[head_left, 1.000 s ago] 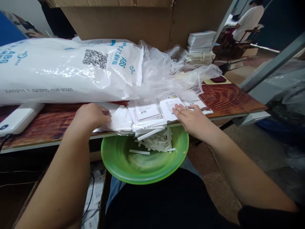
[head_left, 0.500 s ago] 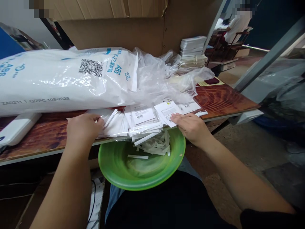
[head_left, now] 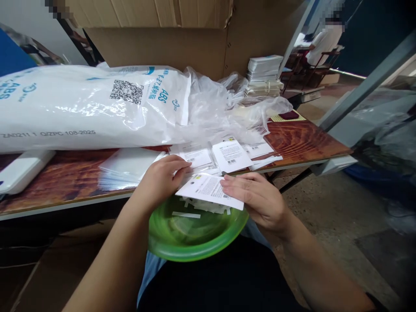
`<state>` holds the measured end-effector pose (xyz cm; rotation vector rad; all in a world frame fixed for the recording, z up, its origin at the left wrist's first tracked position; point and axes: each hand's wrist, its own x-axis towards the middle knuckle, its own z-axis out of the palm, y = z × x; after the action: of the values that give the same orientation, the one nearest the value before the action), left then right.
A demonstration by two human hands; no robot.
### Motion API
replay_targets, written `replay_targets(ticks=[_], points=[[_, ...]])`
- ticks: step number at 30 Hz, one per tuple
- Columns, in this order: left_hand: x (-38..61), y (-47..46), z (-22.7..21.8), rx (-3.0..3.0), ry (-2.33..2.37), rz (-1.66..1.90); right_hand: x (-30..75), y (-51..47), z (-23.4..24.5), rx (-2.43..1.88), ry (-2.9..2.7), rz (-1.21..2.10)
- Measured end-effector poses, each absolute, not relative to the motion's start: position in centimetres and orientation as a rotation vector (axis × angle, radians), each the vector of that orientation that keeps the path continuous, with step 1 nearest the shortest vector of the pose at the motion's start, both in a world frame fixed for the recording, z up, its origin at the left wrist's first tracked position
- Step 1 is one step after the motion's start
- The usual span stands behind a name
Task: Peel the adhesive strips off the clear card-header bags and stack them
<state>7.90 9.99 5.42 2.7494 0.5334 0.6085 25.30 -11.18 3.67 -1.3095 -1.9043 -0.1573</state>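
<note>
- White printed card [head_left: 206, 188], with a yellow mark near one end, sits tilted above the basin, just off the table's front edge, between my two hands.
- My right hand [head_left: 260, 197] grasps its right end, fingers laid over the printed face; my thumb is hidden from me.
- My left hand [head_left: 162, 180] is at its left end, fingers bent and thumb drawn in close to them; I cannot tell whether they pinch the card.
- Green basin [head_left: 195, 251] below, at my lap, partly beneath the table edge, with white strips [head_left: 186, 215] lying inside.
- Clear sleeves [head_left: 118, 169] lie in a fanned stack on the wood-grain table [head_left: 308, 145], just left of my left hand.
- Second card [head_left: 231, 154], print upward, rests on the table beyond the one I hold, beside a pile of cards [head_left: 199, 157] partly covered by my left fingers.
- Large white bag [head_left: 87, 115] marked ABS stretches along the table behind, crumpled clear plastic [head_left: 214, 104] at its right end.
- White device [head_left: 24, 173] lies at the far left.
</note>
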Motion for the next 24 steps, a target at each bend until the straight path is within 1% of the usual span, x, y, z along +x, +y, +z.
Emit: replay_targets(ticks=[7, 10, 13, 17, 24], points=[[7.7, 8.9, 5.1, 2.706, 0.529, 0.678, 24.3, -11.1, 4.0, -1.568, -2.085, -0.530], [8.1, 8.6, 5.2, 2.763, 0.487, 0.720, 22.6, -9.8, 3.9, -1.674, -2.032, -0.683], [8.4, 8.4, 5.2, 2.837, 0.447, 0.738, 21.3, -8.0, 3.8, -1.665, -1.953, -0.766], [8.4, 8.2, 5.3, 2.808, 0.404, 0.662, 20.6, -6.3, 3.9, -1.621, -1.934, -0.761], [8.1, 8.4, 5.8, 2.719, 0.388, 0.672, 21.1, -4.6, 4.5, -1.693, -1.999, -0.486]])
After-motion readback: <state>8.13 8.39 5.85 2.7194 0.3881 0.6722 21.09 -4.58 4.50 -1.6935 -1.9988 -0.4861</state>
